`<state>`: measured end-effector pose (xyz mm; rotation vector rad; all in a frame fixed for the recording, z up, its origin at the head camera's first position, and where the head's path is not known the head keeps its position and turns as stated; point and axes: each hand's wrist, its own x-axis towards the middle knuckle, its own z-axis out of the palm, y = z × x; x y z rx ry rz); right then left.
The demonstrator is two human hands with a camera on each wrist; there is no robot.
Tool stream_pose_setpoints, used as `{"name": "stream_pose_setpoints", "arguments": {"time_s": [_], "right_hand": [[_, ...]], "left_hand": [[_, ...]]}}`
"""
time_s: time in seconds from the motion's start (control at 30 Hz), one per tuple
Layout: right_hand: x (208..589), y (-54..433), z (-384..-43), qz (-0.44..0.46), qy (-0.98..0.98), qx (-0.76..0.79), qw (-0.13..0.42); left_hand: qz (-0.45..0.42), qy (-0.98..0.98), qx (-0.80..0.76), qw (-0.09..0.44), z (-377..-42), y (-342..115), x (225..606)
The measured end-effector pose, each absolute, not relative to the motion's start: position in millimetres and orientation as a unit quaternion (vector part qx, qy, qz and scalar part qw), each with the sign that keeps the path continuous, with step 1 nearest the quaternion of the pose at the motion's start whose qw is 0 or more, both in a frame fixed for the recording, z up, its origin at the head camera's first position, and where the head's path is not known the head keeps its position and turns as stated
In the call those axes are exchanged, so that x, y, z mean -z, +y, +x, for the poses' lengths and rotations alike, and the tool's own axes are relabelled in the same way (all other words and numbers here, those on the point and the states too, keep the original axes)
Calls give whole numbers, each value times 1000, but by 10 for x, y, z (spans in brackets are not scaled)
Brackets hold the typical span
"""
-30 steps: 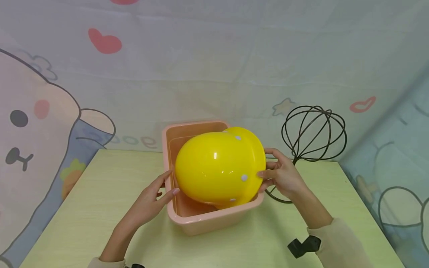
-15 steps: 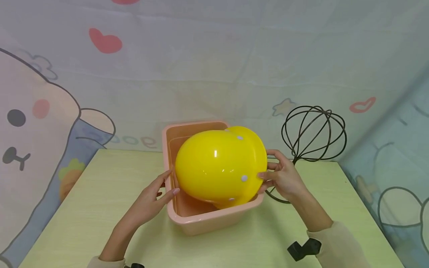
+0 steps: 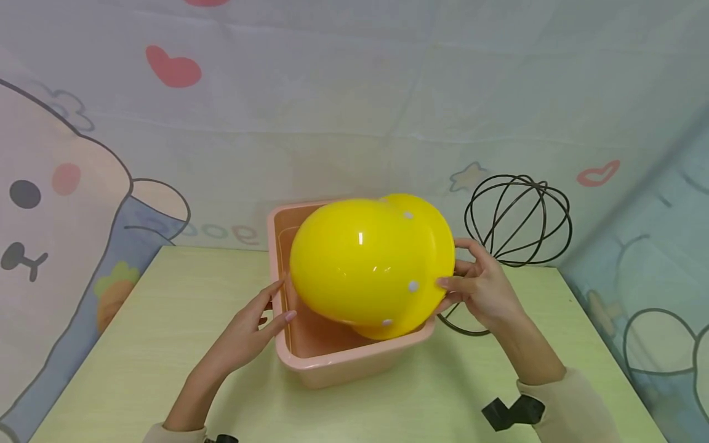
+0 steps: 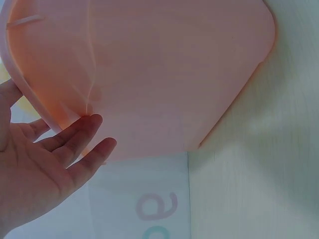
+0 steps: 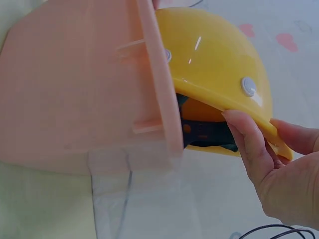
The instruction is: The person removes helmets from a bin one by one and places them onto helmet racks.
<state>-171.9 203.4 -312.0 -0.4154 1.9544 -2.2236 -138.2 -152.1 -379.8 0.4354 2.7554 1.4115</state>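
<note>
A glossy yellow hard hat [image 3: 354,264] with pale round studs lies tilted in the mouth of a pink plastic bin [image 3: 354,360]. Its brim points right and stands above the bin's right rim. My right hand [image 3: 484,289] pinches the brim between thumb and fingers; in the right wrist view the dark inner strap [image 5: 209,130] shows beneath the shell. At the bin's left rim my left hand [image 3: 249,332] holds the edge, thumb on the inner side and fingers outside. In the left wrist view its fingers [image 4: 82,137] lie along the bin's outer wall.
A large black wire whisk [image 3: 517,227] stands behind my right hand, its balloon end leaning up at the backdrop. The bin sits on a pale wooden table [image 3: 166,344] close to a printed cloth [image 3: 343,92] at the back.
My right hand has moved right and slightly up, lifting the hard hat's brim higher. The left hand and the bin have stayed in place.
</note>
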Motion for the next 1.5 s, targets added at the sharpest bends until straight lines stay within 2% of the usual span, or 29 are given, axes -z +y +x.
{"name": "stream_pose_setpoints", "arguments": {"time_s": [0.5, 1.07, 1.5], "right_hand": [[2772, 2091, -1600, -153, 621, 768, 34], [2512, 2331, -1611, -220, 496, 839, -23], [2500, 2553, -1668, -179, 459, 867, -78]], "left_hand": [[149, 879, -453, 4, -1372, -1531, 3798], [147, 878, -456, 2, -1367, -1560, 3817], [154, 875, -458, 0, -1355, -1555, 3803]]}}
